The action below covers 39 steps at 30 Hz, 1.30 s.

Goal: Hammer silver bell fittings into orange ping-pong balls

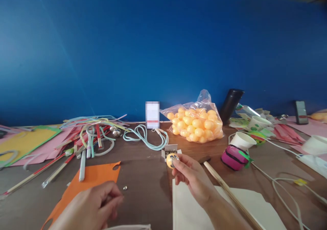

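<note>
The right hand point(190, 177) has its grip clamped on a yellow-orange ball point(168, 162) with dark and silver spots, in front of the small open box point(165, 153). The ball lies at the fingertips, toward the left hand point(94, 201); being round, it shows no long axis. The left hand is farther from the box, front-left of it; whether its blurred grip is together, I cannot tell. A silver piece point(125, 188) on the worktop point(148, 202), also front-left of the box, is nearer the left hand.

Craft workspace: table point(148, 202), cut orange paper point(85, 177), bagged yellow balls point(198, 123)
</note>
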Each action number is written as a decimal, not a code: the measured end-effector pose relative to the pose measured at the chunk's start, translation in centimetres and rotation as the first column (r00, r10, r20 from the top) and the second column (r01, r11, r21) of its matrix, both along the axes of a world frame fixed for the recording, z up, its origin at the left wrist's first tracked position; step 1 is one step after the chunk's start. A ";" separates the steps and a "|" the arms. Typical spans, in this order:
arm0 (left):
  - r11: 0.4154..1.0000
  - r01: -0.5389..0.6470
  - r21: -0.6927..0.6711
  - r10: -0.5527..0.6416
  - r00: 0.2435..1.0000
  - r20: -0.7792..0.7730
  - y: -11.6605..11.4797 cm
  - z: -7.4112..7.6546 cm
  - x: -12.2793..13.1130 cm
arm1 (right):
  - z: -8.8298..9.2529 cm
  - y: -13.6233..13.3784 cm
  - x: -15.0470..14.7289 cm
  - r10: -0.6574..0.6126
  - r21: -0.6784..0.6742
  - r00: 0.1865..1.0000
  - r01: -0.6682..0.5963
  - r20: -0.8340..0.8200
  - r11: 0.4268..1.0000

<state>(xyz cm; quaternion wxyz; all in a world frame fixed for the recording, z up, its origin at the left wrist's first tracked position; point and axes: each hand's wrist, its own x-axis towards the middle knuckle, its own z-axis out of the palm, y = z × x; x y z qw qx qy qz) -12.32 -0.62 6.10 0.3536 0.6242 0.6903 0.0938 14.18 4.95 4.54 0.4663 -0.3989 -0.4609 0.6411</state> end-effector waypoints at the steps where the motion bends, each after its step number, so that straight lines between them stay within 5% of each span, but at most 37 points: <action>1: 0.999 -0.039 0.030 0.040 0.998 -0.047 0.6 -0.3 -0.2 | 0.0 0.0 -0.1 0.006 0.001 1.000 -0.006 0.005 1.000; 5: 0.989 -0.096 0.110 0.113 0.980 -0.163 2.5 -1.5 -0.5 | -0.4 0.1 -0.1 0.004 -0.006 1.000 -0.004 0.019 1.000; 20: 0.990 0.018 0.137 0.002 0.989 -0.146 6.2 -4.9 0.7 | -0.1 0.0 -0.4 -0.078 -0.017 0.997 0.078 0.021 0.997; 30: 0.940 0.134 0.313 -0.025 0.944 -0.329 13.6 -2.5 4.7 | -1.1 0.9 0.0 -0.115 -0.009 0.993 0.115 0.019 0.993; 39: 0.873 0.150 0.464 0.005 0.949 -0.316 17.2 -0.6 6.6 | -2.4 2.1 0.3 0.082 0.018 0.997 -0.082 -0.008 0.997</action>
